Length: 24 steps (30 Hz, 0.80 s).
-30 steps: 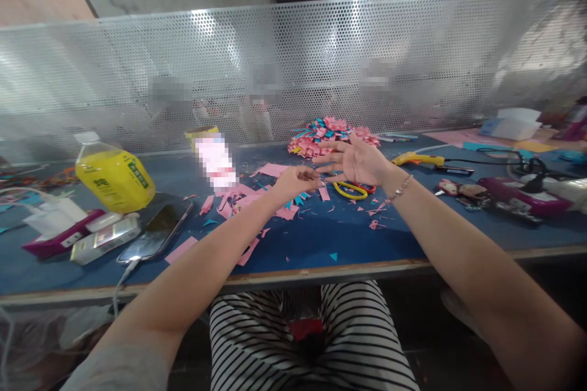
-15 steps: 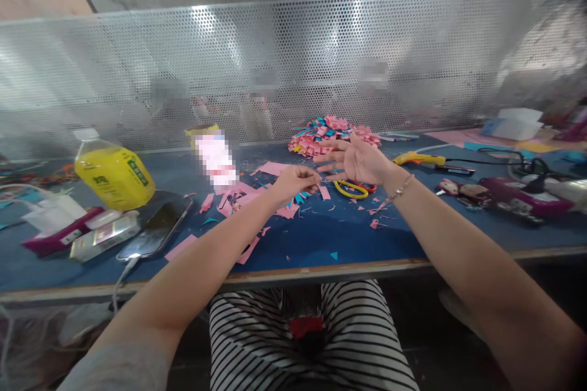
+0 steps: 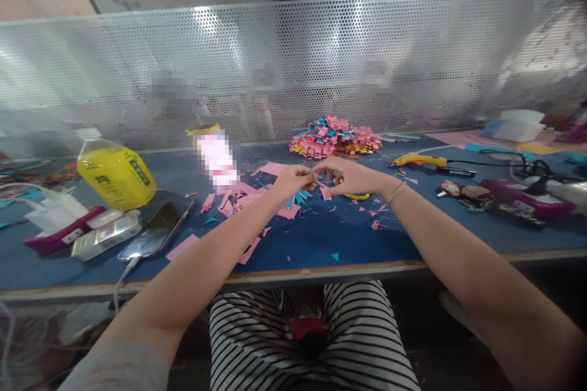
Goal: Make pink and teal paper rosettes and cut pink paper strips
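My left hand [image 3: 296, 179] is over the middle of the table, thumb and fingertips pinched together. Whatever it pinches is too small to make out. Facing it from the right is my right hand [image 3: 355, 176], its fingers bent and reaching the left fingertips, with a gap between them and the thumb. Beneath the right hand, yellow scissor-like handles [image 3: 360, 197] lie partly hidden. Blue paper strips [image 3: 300, 197] fan out just below the left hand, among pink paper scraps [image 3: 247, 198]. Behind both hands sits a heap of pink and blue paper pieces [image 3: 328, 134].
On the left stand a bottle of yellow liquid [image 3: 114, 174] and a charging phone [image 3: 156, 229]. A yellow glue gun [image 3: 419, 160], a keychain doll [image 3: 452, 189] and a purple power strip [image 3: 527, 198] lie right. A perforated metal panel [image 3: 293, 61] rises behind the blue table [image 3: 293, 256].
My right hand has turned from spread fingers with the palm showing to bent fingers, coming down against the left fingertips. My left hand keeps its pinch in nearly the same place.
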{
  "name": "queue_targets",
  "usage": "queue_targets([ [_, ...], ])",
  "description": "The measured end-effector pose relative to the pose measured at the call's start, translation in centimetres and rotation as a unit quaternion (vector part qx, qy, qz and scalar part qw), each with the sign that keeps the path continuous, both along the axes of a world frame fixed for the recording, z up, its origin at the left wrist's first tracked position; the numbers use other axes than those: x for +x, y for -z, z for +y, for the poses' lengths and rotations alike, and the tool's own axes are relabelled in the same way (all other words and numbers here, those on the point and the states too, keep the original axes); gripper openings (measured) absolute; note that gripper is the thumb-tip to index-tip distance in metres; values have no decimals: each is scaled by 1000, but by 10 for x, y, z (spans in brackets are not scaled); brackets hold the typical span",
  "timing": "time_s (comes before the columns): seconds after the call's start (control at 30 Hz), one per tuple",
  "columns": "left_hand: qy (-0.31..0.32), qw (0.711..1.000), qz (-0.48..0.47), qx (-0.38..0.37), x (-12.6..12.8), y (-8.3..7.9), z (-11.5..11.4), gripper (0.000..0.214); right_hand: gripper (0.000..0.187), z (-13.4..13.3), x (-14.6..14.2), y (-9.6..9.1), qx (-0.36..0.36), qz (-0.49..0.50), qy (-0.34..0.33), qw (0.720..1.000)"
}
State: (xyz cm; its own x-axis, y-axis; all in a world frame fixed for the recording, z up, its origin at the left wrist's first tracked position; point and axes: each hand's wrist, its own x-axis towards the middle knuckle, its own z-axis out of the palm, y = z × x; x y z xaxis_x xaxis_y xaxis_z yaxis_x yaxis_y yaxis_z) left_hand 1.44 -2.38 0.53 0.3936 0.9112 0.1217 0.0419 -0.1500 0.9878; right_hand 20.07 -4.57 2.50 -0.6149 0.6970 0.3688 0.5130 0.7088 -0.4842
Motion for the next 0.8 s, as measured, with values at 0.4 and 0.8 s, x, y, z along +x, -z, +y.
queue_targets([
  [0.4, 15, 995, -75, -68, -1, -5, -3, 3, 11, 10, -11, 9, 97, 69, 74, 990],
  [0.8, -5, 987, -131, -92, -1, -1, 2, 4, 16, 1, -12, 2, -34, -17, 103, 994],
])
